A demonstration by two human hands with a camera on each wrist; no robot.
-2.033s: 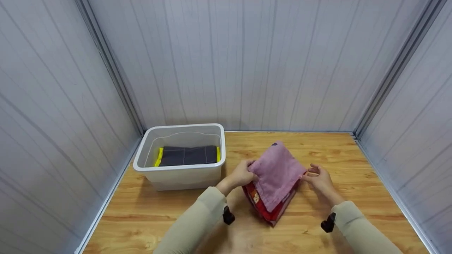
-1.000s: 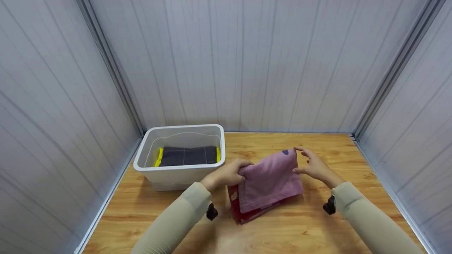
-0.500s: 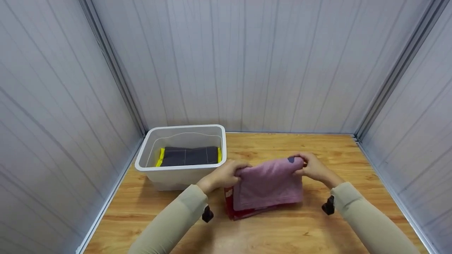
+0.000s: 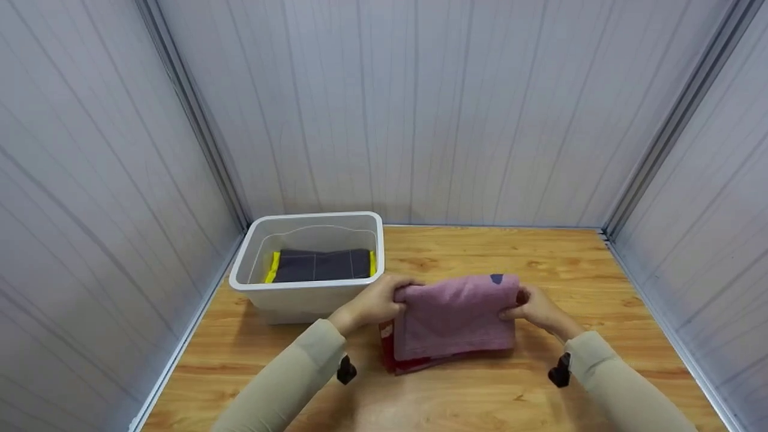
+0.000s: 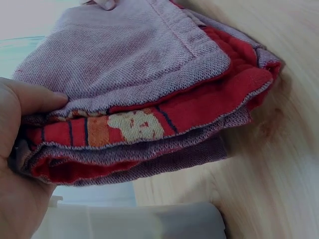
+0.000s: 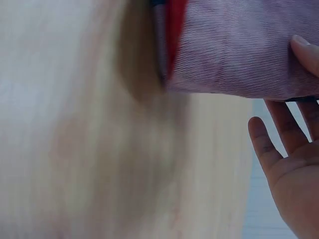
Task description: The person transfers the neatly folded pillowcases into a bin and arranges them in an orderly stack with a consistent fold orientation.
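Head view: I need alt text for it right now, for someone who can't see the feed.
Two hands grip a folded pink-and-red towel stack on a wooden table, the left hand at its left end and the right hand at its right end. Left of it stands a translucent white plastic bin holding a folded dark grey cloth with yellow edges.

Right hand with thumb on folded pink towel, red layer beneath, blurred wooden tabletop
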